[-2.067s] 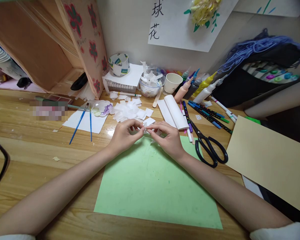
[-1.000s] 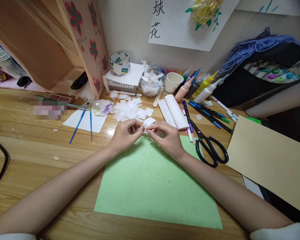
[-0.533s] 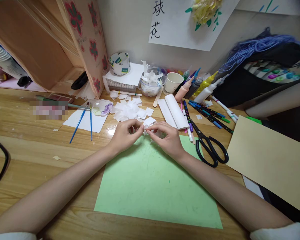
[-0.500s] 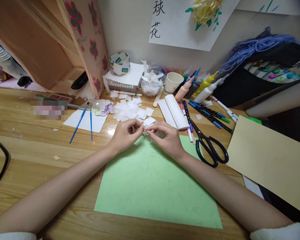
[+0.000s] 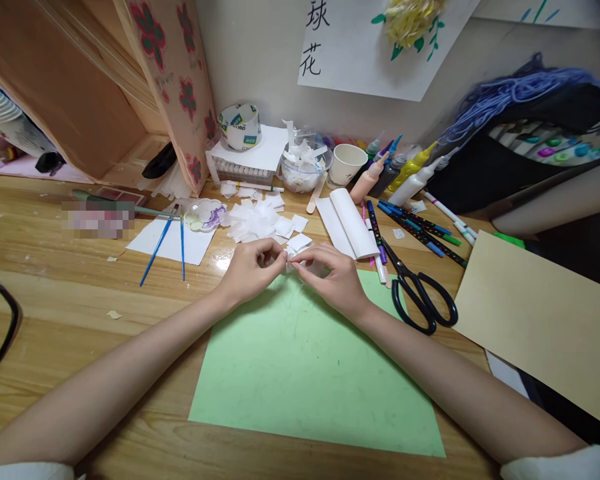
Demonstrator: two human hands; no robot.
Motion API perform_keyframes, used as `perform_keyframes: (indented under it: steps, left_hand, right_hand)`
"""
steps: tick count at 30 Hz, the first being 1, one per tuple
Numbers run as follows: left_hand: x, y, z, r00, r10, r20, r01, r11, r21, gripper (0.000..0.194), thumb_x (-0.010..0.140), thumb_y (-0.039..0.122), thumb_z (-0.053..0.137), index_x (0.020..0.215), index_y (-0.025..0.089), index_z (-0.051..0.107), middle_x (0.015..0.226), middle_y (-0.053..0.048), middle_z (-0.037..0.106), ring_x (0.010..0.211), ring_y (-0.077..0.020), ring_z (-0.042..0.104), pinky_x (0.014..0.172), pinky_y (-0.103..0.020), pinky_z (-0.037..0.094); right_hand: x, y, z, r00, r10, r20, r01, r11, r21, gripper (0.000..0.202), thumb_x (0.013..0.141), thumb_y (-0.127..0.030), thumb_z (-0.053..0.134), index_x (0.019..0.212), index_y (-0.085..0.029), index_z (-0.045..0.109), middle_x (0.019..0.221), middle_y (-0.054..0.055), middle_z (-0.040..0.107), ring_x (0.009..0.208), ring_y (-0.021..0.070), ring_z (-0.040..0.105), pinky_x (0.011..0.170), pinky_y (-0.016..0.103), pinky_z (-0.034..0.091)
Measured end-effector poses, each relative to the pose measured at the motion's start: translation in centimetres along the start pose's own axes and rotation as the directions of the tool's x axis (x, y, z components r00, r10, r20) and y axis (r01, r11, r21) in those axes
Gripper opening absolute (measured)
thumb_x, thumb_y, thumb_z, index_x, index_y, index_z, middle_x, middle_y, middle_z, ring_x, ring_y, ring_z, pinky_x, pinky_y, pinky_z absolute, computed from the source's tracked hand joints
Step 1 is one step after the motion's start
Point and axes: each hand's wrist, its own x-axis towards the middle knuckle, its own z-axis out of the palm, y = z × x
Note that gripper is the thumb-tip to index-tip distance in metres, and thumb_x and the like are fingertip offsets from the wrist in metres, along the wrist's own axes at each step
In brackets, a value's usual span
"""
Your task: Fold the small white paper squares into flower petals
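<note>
My left hand (image 5: 253, 270) and my right hand (image 5: 333, 273) meet fingertip to fingertip above the far edge of a green sheet (image 5: 310, 373). Both are closed in a pinch on a small bit of white paper (image 5: 289, 265), mostly hidden by the fingers. Just beyond them lies a loose pile of white paper squares (image 5: 255, 220). A folded white paper roll (image 5: 353, 223) rests behind my right hand.
Black-handled scissors (image 5: 423, 297) and several markers (image 5: 420, 230) lie right of the green sheet. Blue brushes (image 5: 156, 253) lie at left. A paper cup (image 5: 347, 165), a bowl of scraps (image 5: 303, 170) and paint bottles (image 5: 405, 187) stand behind. Tan card (image 5: 540, 320) lies at right.
The fingertips have shifted very slightly, and less of the white bit shows between them. Nothing else has visibly moved.
</note>
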Motion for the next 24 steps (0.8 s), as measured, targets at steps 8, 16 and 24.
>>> perform_keyframes:
  steps: [8,16,24]
  left_hand:
    - [0.03,-0.10,0.11,0.999,-0.033,0.018,0.033,0.999,0.002,0.017,0.077,0.023,0.052,0.065,0.014,0.059,0.057,0.004,0.054,0.051,-0.0067,0.039,0.049,-0.019,0.031]
    - [0.01,-0.26,0.13,1.000,-0.019,0.008,0.019,1.000,-0.004,0.018,0.077,0.024,0.051,0.065,0.014,0.059,0.058,0.003,0.054,0.052,-0.0075,0.041,0.050,-0.019,0.032]
    - [-0.11,-0.25,0.15,1.000,0.007,-0.012,-0.007,1.000,-0.006,0.019,0.080,0.026,0.052,0.066,0.015,0.058,0.058,0.003,0.056,0.051,-0.0070,0.040,0.050,-0.019,0.032]
  right_hand:
    - [0.08,0.11,0.01,0.999,-0.019,0.041,0.020,1.000,-0.024,0.007,0.082,-0.020,0.059,0.082,-0.022,0.066,0.081,0.004,0.069,0.078,0.0179,0.061,0.073,0.032,0.048]
    - [0.05,0.02,-0.03,1.000,-0.006,0.030,0.008,0.999,-0.039,0.009,0.081,-0.018,0.060,0.083,-0.023,0.066,0.079,0.002,0.068,0.076,0.0169,0.060,0.071,0.030,0.047]
    - [0.07,-0.04,-0.06,0.999,0.041,0.014,-0.040,0.999,-0.034,0.008,0.081,-0.019,0.059,0.083,-0.022,0.066,0.080,0.002,0.068,0.074,0.0156,0.058,0.067,0.028,0.046]
